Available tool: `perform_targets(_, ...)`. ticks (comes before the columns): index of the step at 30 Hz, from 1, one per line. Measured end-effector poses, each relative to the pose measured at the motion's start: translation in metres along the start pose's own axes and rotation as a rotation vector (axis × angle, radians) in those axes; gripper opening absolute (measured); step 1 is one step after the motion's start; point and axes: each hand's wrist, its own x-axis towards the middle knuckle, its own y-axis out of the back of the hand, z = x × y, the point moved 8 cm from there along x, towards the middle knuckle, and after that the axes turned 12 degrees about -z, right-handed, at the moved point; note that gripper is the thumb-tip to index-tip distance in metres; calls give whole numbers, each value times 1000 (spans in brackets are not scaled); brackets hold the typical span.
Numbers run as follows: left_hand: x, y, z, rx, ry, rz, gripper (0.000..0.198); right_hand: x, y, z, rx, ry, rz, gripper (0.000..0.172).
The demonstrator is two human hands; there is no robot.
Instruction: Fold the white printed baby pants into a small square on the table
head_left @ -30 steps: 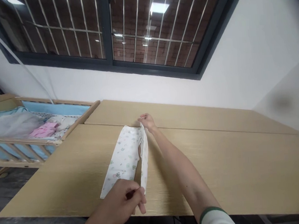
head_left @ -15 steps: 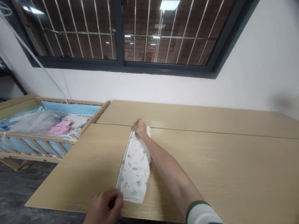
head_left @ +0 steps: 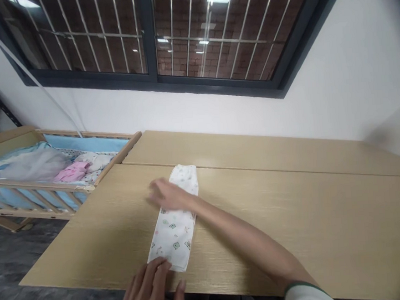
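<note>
A white cloth (head_left: 173,229) with small green and pink printed figures lies folded into a long narrow strip on the wooden table. My left hand (head_left: 148,288) rests at its near left corner, fingers stretched and apart, fingertips touching the cloth. Across the upper part of the strip reaches my right hand (head_left: 169,195), smeared by motion, its fingers over the left edge. Whether those fingers are closed, or touch the cloth, I cannot make out. The right forearm passes over the cloth's right edge.
A pale wooden tabletop (head_left: 276,217) spreads around the cloth, with a seam near the back. To the left stands a wooden crib (head_left: 118,158) holding pink, white and blue fabrics. Behind are a white wall (head_left: 218,112) and a dark-framed barred window (head_left: 149,44).
My right hand has left the cloth's far end and moved nearer and left. The left hand has opened from a pinch and lies on the near corner. The cloth now lies flatter.
</note>
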Motion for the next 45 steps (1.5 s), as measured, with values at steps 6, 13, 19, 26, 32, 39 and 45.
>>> perform_targets(6, -15, -41, 23, 247, -123, 33, 42, -82, -84, -72, -136, 357, -358, 64)
perform_targets(13, -22, -38, 25, 354, -173, 66, 47, -75, -73, -13, -235, 227, -333, 64)
perform_targets(19, -24, -45, 20, 410, -189, 20, 49, -21, -20, 71, -244, -18, -172, 68)
perform_targets(26, -27, -45, 20, 417, -179, -6, 49, 6, 26, 131, -284, -183, -35, 67)
perform_targets(32, -26, -47, 24, 377, -200, -8, 51, 3, 32, 142, -262, -165, 58, 66)
perform_targets(39, -21, -55, 55, 325, -268, 26, 50, -41, 45, 156, -318, -179, 74, 63)
perform_targets(45, -14, -54, 79, 273, -272, 47, 47, -106, 61, 110, -395, -153, 231, 50)
